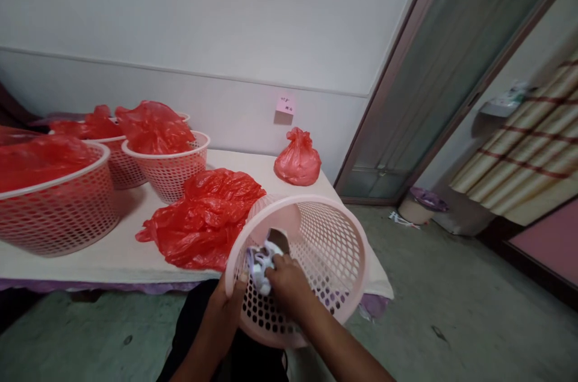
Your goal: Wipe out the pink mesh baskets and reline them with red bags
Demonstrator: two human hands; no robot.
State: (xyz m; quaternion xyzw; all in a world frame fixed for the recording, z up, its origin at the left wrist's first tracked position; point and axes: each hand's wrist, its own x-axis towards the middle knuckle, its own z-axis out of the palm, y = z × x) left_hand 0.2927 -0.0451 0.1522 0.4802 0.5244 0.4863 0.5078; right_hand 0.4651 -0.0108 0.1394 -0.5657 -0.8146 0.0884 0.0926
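One pink basket (362,243) tilts its mouth toward me, presumably for easy reach, my left fingers (242,286) clasping its rim near nine o'clock, apparently to steady it while my right fingers (280,272) grasp the white-and-purple bundle (259,268) inside its nine o'clock side.

In front of me, a small pink note (280,106) on the white wall (217,15) is the one place where I see writing. It bears dark handwriting in two short lines, the upper near the top of the note, the lower beneath it and further to the right. The last mark of the upper line looks like a 5 to me, though I can't be sure; the other marks are too small and blurred for me to read.
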